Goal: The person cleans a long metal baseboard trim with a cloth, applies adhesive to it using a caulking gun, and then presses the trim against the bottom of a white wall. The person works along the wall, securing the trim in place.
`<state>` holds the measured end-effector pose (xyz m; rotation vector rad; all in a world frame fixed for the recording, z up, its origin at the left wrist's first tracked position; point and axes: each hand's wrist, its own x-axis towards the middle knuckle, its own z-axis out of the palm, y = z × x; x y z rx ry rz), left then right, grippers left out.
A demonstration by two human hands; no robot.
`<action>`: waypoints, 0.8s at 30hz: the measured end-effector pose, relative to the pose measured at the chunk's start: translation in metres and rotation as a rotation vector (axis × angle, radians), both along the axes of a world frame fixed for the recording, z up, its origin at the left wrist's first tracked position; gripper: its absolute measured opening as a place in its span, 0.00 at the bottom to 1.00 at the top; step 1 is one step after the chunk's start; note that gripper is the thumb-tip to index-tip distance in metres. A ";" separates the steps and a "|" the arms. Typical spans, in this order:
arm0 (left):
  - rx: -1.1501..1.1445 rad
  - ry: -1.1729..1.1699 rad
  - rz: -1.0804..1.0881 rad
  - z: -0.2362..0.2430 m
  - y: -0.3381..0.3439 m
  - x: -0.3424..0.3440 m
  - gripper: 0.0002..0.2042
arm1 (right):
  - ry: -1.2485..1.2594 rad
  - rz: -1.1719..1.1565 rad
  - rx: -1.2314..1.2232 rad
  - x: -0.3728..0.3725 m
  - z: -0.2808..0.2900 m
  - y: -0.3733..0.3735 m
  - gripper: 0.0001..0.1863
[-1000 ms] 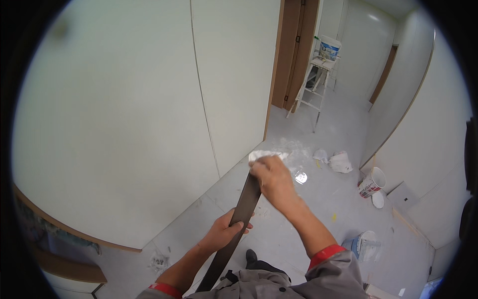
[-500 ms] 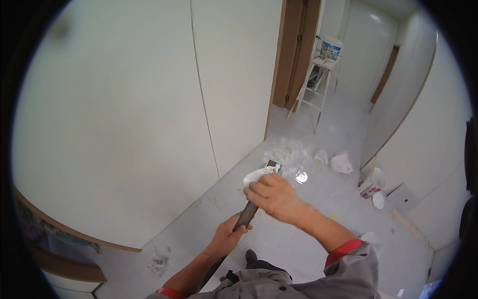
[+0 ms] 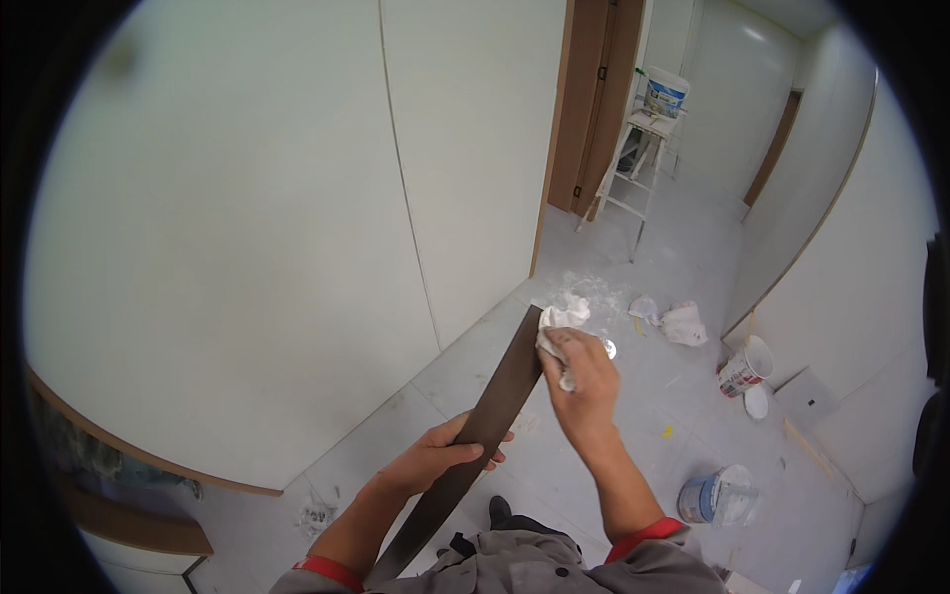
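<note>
A long, flat, dark brown strip [image 3: 510, 388] slants from beside my waist up and away toward the floor ahead. My left hand [image 3: 427, 457] is closed around its middle, thumb lying on the broad face and fingertips showing past the right edge. My right hand [image 3: 586, 384] grips a crumpled white cloth [image 3: 567, 313], which touches the strip's right edge close to its far end. Part of the cloth is hidden in the fingers, and another bit hangs below them.
A pale wall panel [image 3: 267, 218] rises at the left. White powder marks the floor ahead. Beyond are a stepladder [image 3: 633, 163] with a bucket [image 3: 664, 95] on it and white bags [image 3: 683, 324]. At right stand a white-and-red bucket [image 3: 744, 368] and a blue bucket [image 3: 701, 498].
The strip has turned so its broad face shows. My right hand has moved right with the cloth, from across the strip to its right edge. The blue bucket has come into fuller view.
</note>
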<state>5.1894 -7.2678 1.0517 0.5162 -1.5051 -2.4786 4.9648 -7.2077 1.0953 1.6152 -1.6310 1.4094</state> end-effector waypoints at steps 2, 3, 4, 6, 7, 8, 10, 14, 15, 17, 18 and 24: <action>-0.012 -0.005 -0.021 0.005 -0.003 -0.003 0.24 | -0.032 -0.022 0.049 0.006 -0.006 -0.008 0.15; -0.017 -0.002 -0.011 0.002 -0.004 -0.004 0.23 | -0.048 -0.034 0.073 0.008 -0.007 -0.010 0.14; -0.022 0.007 -0.004 -0.002 -0.002 -0.004 0.23 | -0.020 0.016 0.089 0.016 -0.006 -0.008 0.13; -0.038 0.013 0.002 -0.006 -0.001 -0.004 0.23 | 0.022 0.134 0.111 0.031 -0.007 -0.003 0.11; -0.037 0.019 -0.009 -0.007 -0.001 -0.005 0.23 | 0.045 0.082 0.073 0.020 -0.004 -0.010 0.10; -0.026 0.026 -0.027 -0.012 0.001 -0.008 0.23 | 0.030 0.012 0.095 0.002 0.005 -0.017 0.10; -0.017 0.023 -0.024 -0.014 0.003 -0.009 0.22 | -0.068 0.004 0.091 -0.013 0.015 -0.028 0.10; -0.016 0.012 0.010 -0.018 -0.003 -0.004 0.21 | 0.024 0.120 0.116 0.011 -0.006 -0.020 0.09; -0.029 0.024 0.016 -0.018 -0.004 -0.004 0.21 | 0.001 0.099 0.110 -0.002 0.003 -0.030 0.09; -0.061 0.047 0.016 -0.012 -0.009 -0.005 0.21 | 0.002 0.077 0.107 -0.008 0.007 -0.035 0.08; -0.051 0.039 0.012 -0.012 -0.009 -0.005 0.21 | 0.027 0.084 0.114 -0.006 0.003 -0.035 0.07; -0.051 0.005 0.037 -0.007 -0.009 -0.003 0.20 | -0.482 0.057 0.110 -0.087 0.013 -0.055 0.08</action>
